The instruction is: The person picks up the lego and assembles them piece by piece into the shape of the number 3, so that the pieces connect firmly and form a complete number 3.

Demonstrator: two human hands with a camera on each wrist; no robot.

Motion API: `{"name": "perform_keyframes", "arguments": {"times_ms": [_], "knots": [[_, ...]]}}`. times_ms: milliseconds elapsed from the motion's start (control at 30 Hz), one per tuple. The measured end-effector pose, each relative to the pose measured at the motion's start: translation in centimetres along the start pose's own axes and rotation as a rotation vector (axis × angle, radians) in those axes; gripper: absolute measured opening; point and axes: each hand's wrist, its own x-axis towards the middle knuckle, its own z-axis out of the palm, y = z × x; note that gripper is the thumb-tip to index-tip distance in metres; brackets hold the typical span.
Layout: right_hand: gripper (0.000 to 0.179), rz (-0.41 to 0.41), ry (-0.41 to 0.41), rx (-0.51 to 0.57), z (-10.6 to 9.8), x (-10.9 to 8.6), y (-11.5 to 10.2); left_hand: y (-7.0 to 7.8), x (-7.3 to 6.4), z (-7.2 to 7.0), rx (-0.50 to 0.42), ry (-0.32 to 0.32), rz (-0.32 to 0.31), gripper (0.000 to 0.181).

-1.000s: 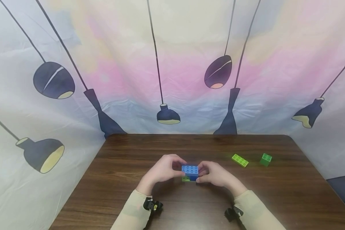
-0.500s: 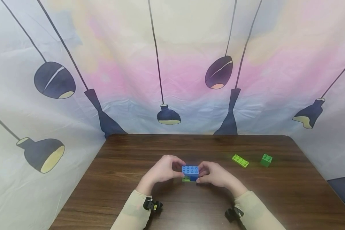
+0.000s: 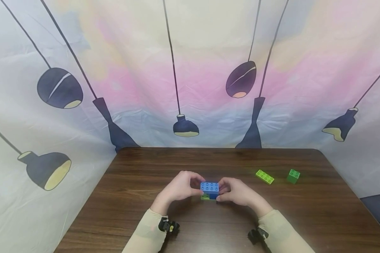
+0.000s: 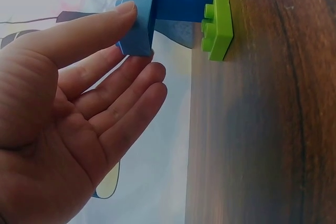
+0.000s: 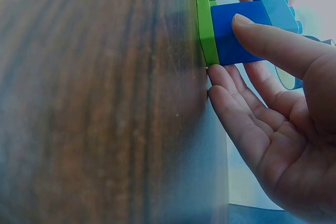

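A small stack of toy building bricks stands on the wooden table between my hands. At its bottom lies a lime-green plate (image 4: 223,19), with studs showing at the left end. A dark blue brick (image 5: 226,40) sits on the plate's right part. On top is a lighter blue brick (image 3: 209,187), studs up, overhanging to the left. My left hand (image 3: 180,187) pinches the overhanging end of the lighter blue brick between thumb and fingers. With thumb in front and fingers behind, my right hand (image 3: 239,192) holds the dark blue brick, fingertips down by the plate.
Further back on the right lie a second lime-green plate (image 3: 264,176) and a small green brick (image 3: 293,176). The brown table (image 3: 139,161) ends at a cloth backdrop (image 3: 209,105) printed with lamps. A black wrist device (image 3: 168,225) sits on each sleeve.
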Motion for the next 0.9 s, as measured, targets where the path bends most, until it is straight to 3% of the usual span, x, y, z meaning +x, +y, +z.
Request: {"name": "perform_keyframes", "arguments": {"times_ms": [900], "knots": [[0.038,-0.020,-0.017,-0.017,-0.04,0.22,0.32,0.10,-0.03,0.38,0.016,0.008,0.017,0.029]]}}
